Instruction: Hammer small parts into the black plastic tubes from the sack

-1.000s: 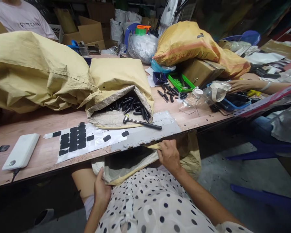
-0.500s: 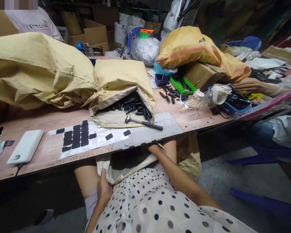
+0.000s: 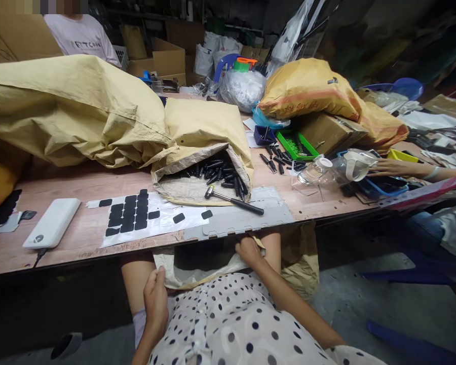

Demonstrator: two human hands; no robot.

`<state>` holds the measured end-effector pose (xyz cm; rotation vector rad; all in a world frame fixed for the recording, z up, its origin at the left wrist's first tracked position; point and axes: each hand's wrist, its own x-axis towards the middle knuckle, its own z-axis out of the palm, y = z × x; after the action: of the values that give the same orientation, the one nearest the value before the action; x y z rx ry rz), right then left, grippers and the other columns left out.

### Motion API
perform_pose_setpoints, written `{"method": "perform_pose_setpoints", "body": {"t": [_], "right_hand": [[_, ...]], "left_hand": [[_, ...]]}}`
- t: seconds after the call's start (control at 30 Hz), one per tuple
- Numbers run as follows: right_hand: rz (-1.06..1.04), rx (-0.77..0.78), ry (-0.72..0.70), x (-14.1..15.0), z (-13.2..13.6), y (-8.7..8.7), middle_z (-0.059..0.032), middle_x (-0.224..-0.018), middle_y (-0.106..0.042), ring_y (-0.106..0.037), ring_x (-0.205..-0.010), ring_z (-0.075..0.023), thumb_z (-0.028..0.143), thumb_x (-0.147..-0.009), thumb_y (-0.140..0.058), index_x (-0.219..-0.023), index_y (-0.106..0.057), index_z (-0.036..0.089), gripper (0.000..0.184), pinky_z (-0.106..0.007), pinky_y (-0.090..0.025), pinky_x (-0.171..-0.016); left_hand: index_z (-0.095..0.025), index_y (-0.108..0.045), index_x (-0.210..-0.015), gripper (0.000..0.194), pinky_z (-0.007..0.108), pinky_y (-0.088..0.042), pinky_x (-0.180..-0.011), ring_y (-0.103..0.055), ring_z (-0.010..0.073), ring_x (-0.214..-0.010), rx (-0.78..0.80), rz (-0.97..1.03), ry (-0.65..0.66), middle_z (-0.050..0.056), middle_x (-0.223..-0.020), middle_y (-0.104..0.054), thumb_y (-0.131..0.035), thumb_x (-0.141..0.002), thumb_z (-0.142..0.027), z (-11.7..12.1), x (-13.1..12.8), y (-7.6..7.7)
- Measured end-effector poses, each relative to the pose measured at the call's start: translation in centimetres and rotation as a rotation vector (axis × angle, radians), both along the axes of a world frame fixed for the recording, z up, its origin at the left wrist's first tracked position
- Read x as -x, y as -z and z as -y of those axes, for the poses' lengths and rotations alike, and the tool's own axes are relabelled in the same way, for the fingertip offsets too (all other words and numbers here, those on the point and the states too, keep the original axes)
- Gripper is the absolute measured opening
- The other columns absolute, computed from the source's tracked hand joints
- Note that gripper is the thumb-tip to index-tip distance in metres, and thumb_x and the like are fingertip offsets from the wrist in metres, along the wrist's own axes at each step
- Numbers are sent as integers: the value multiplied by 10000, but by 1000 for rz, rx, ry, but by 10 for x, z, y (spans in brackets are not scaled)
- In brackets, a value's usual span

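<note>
Below the table edge, on my lap, lies an open tan woven sack point(image 3: 197, 266). My left hand point(image 3: 155, 304) is closed on its near left rim. My right hand point(image 3: 249, 251) grips the sack's far right rim, just under the table edge. On the table above, a second open sack point(image 3: 197, 139) lies on its side and spills several black handle parts point(image 3: 216, 172). A small hammer point(image 3: 233, 200) rests in front of its mouth, partly on a grey plastic strip point(image 3: 243, 220). A white sheet with black adhesive pads point(image 3: 131, 218) lies to the left.
A big filled tan sack point(image 3: 68, 109) covers the table's left. A white power bank point(image 3: 53, 228) sits near the front left. A green tray point(image 3: 294, 144), cardboard box point(image 3: 329, 132), orange-yellow sack point(image 3: 311, 91) and clear jug point(image 3: 319, 170) crowd the right, where another person's hand point(image 3: 393, 167) rests. Someone in a white shirt point(image 3: 81, 40) stands behind.
My right hand slid under the table edge, then came back a little with the sack rim. My left hand stayed gripped lower on the rim. The camera tilted and shifted.
</note>
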<state>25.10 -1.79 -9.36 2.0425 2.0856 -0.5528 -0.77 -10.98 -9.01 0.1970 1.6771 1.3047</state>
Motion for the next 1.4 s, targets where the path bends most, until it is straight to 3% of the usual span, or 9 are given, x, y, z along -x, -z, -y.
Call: {"method": "perform_pose_setpoints", "body": {"t": [0.13, 0.27, 0.4, 0.5, 0.67, 0.83, 0.97, 1.13, 1.4], "right_hand": [[-49, 11, -7, -12, 5, -8, -155, -815, -764, -723, -841, -263, 284, -951, -543, -871, -783, 140, 292, -326, -494, -747], [-383, -56, -152, -19, 12, -35, -97, -1011, -790, -730, -931, -243, 315, -908, -639, -1021, -787, 222, 208, -310, -528, -782], [-530, -470, -125, -14, -21, -63, -85, -1042, -760, -688, -962, -227, 302, -1008, -466, -1140, -745, 240, 314, -334, -522, -854], [-337, -668, -151, -2, -61, -64, -117, -1109, -717, -620, -1042, -259, 262, -976, -517, -1160, -729, 207, 286, -375, -468, -906], [-178, -698, -169, 11, -89, -40, -114, -1071, -684, -539, -986, -259, 271, -957, -560, -1225, -694, 189, 310, -376, -384, -861], [-170, -726, -196, 10, -84, -32, -104, -1054, -657, -503, -970, -257, 278, -965, -547, -1223, -688, 214, 301, -368, -355, -842], [-169, -701, -192, 12, -84, -34, -103, -1069, -648, -501, -976, -259, 279, -967, -545, -1248, -676, 218, 315, -373, -357, -844], [-187, -688, -186, 14, -82, -35, -101, -1104, -641, -506, -999, -258, 265, -979, -527, -1262, -667, 227, 318, -382, -360, -878], [-169, -665, -188, 13, -86, -38, -104, -1077, -643, -498, -968, -253, 297, -1014, -503, -1262, -665, 220, 306, -376, -350, -860]], "left_hand": [[-237, -633, -772, 98, 321, -566, -726, -691, 247, -755, 134, -76, 24, -21, -617, -619, -669, -801, -323, 3, 1, -15], [-325, -726, -794, 159, 373, -517, -753, -666, 329, -844, 367, -523, 214, 4, -611, -629, -817, -665, -312, 6, 10, -40], [-325, -733, -687, 109, 335, -450, -673, -610, 288, -702, 285, -866, 336, 18, -604, -635, -806, -664, -402, -14, 2, -72], [-301, -748, -727, 90, 278, -404, -633, -614, 221, -670, -4, -960, 443, 4, -638, -669, -741, -731, -391, -56, -19, -93], [-247, -765, -889, 176, 278, -435, -685, -647, 201, -743, -186, -1038, 606, 6, -756, -709, -671, -810, -372, -164, -57, -105], [-214, -745, -1019, 249, 338, -501, -825, -660, 267, -1009, -175, -1143, 615, 84, -1024, -723, -697, -830, -368, -258, -83, -96], [-214, -763, -966, 204, 392, -514, -864, -648, 310, -1064, -94, -1154, 710, 122, -1059, -730, -769, -794, -325, -294, -93, -88], [-219, -782, -885, 115, 389, -509, -863, -642, 298, -1012, -118, -1133, 732, 91, -959, -739, -752, -781, -260, -287, -66, -90], [-285, -774, -807, 146, 363, -482, -882, -583, 252, -871, -496, -811, 818, 28, -820, -694, -781, -687, -369, -166, -11, -67]]}}
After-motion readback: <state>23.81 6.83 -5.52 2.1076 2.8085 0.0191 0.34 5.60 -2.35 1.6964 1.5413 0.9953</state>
